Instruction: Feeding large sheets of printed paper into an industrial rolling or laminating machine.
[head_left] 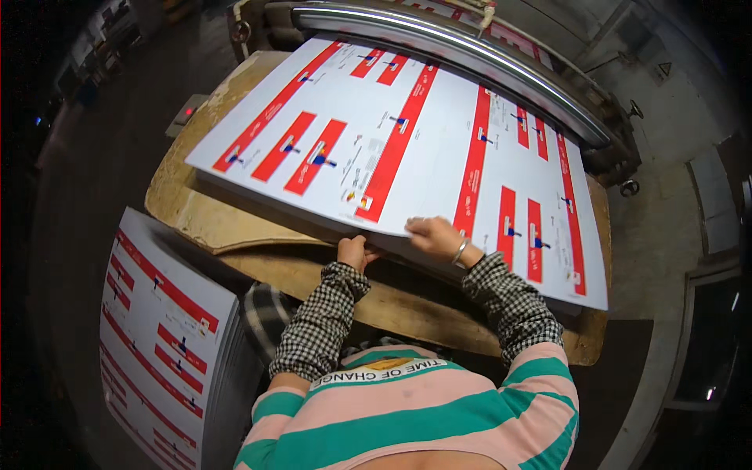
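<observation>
Two hands on printed sheet stack | left hand pinches edge | right hand flat

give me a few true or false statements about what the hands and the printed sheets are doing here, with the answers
1. The right hand lies flat on top of the printed sheets. True.
2. The left hand holds a pair of scissors. False: it holds no tool; it grips the near edge of the sheets.
3. The sheets are printed with green circles. False: they are white with red bars and small blue marks.
4. A second stack of sheets sits at the person's lower left. True.
5. The sheets rest on a glass table. False: they lie on a worn wooden board.
6. A shiny metal roller runs along the far edge of the sheets. True.
</observation>
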### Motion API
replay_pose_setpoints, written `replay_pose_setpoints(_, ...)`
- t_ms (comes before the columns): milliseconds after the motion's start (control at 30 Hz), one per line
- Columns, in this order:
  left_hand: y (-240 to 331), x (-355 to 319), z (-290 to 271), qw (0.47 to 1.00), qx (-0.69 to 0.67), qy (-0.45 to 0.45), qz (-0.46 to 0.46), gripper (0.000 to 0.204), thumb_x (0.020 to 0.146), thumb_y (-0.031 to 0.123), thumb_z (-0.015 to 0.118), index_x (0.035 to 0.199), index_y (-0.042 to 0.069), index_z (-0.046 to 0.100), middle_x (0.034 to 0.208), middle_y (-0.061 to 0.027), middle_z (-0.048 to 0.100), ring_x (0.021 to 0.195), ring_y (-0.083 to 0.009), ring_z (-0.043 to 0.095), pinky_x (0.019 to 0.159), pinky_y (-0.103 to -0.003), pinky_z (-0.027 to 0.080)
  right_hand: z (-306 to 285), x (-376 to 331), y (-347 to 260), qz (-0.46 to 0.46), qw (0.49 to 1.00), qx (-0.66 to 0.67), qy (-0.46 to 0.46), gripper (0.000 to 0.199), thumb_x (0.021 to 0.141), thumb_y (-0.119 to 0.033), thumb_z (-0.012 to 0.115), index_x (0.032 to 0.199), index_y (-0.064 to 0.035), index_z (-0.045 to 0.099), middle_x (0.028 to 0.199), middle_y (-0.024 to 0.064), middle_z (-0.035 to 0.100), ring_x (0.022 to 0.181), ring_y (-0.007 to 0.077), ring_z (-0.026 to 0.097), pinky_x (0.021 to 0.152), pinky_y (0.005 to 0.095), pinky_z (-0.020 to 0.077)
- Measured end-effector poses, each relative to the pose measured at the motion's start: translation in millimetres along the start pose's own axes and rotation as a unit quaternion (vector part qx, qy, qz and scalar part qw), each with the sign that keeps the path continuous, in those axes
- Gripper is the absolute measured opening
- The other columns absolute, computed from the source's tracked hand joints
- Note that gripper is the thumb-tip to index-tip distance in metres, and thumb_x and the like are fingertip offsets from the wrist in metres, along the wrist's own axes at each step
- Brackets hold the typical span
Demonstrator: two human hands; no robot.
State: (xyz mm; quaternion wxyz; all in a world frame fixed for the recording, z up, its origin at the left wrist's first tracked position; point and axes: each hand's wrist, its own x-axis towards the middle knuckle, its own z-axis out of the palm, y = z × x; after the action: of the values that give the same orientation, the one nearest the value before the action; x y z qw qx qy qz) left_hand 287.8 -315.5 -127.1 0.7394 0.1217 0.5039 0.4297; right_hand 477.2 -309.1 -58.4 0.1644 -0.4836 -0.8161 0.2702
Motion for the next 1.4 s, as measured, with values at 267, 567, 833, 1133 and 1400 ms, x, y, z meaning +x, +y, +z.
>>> replay_pose_setpoints(267, 0, -16, -8, 0.999, -0.004, -0.046, 0.029, 0.031, 0.083, 0.017, 0.048, 0.107, -0.001, 0.042, 0.095, -0.0137, 0.055, 0.079, -0.0243, 0.059, 0.06, -0.035, 0.053, -8, 42, 28, 0.169, 0.985, -0.021, 0.037, 0.03, 0.066, -0.024, 0.059, 0.083, 0.0013, 0.06, 0.087, 0.0194, 0.058, 0.078, 0.0313, 0.056, 0.071, 0.0347, 0.0449)
replay_pose_setpoints(567, -4, -63, -27, 0.999, -0.026, -0.035, 0.011, 0.025, 0.078, 0.005, 0.051, 0.101, -0.003, 0.044, 0.09, -0.0131, 0.055, 0.075, -0.025, 0.059, 0.064, -0.036, 0.052, 42, -11, -52, 0.102, 0.949, -0.249, -0.164, 0.091, 0.054, -0.043, 0.069, 0.126, -0.0058, 0.027, 0.131, 0.0258, 0.019, 0.119, 0.0435, 0.02, 0.096, 0.0404, 0.0274)
replay_pose_setpoints(833, 10, -75, -24, 0.989, -0.06, -0.13, -0.025, 0.025, 0.075, 0.011, 0.058, 0.095, -0.001, 0.048, 0.093, -0.0126, 0.056, 0.082, -0.0241, 0.056, 0.071, -0.035, 0.047, -29, -10, -63, 0.095, 0.995, 0.028, -0.022, 0.022, 0.07, -0.012, 0.048, 0.083, 0.0, 0.06, 0.07, 0.0142, 0.061, 0.061, 0.0189, 0.057, 0.058, 0.0293, 0.0451)
replay_pose_setpoints(1133, -12, -48, -9, 0.998, -0.011, 0.059, 0.006, 0.029, 0.079, 0.01, 0.043, 0.102, -0.007, 0.04, 0.092, -0.0198, 0.05, 0.078, -0.0305, 0.056, 0.063, -0.044, 0.048, 5, -35, -40, 0.087, 0.992, 0.068, -0.052, 0.029, 0.067, -0.015, 0.056, 0.09, 0.0015, 0.058, 0.093, 0.0152, 0.06, 0.076, 0.0194, 0.059, 0.069, 0.0262, 0.0459)
replay_pose_setpoints(1400, 7, -49, 15, 0.999, -0.025, -0.043, -0.004, 0.034, 0.082, 0.018, 0.051, 0.108, -0.001, 0.041, 0.098, -0.013, 0.054, 0.083, -0.0266, 0.058, 0.069, -0.039, 0.05, -35, 20, -5, 0.224, 0.974, -0.032, 0.026, 0.03, 0.062, -0.024, 0.062, 0.079, 0.0014, 0.059, 0.08, 0.0155, 0.06, 0.071, 0.024, 0.057, 0.066, 0.0324, 0.0453)
